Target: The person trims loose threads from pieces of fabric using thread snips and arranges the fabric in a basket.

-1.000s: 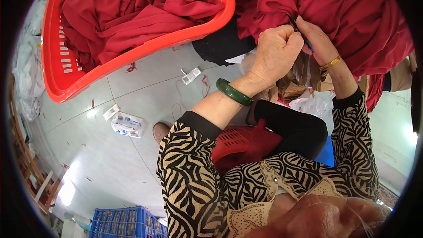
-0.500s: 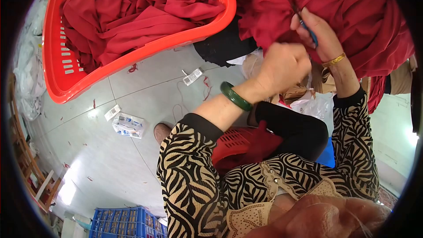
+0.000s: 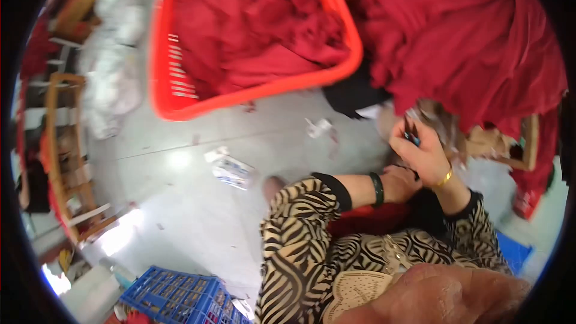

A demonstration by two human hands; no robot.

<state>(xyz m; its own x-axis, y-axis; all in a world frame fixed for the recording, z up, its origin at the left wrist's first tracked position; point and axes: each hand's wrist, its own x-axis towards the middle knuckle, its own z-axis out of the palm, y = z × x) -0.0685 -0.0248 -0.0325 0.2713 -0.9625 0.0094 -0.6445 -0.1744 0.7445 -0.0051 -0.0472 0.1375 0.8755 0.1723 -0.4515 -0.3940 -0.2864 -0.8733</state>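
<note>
In my right hand, which wears a gold bracelet, small thread snips with a blue part are gripped, their dark blades pointing up and away. My left hand, below a dark green bangle, is curled close beside the right one, above my lap. Its fingertips are partly hidden and blurred, so what they hold cannot be made out. Dark red cloth lies on my lap under the left forearm. Beyond the right hand spreads a big heap of red fabric.
An orange-red plastic basket full of red cloth stands ahead on the left. A plastic packet and thread scraps lie on the grey floor. A blue crate is at lower left, a wooden frame at far left.
Both hands have come away from the red fabric heap, down toward my lap, the snips still in the right hand. The view has swung, so the basket appears farther right.
</note>
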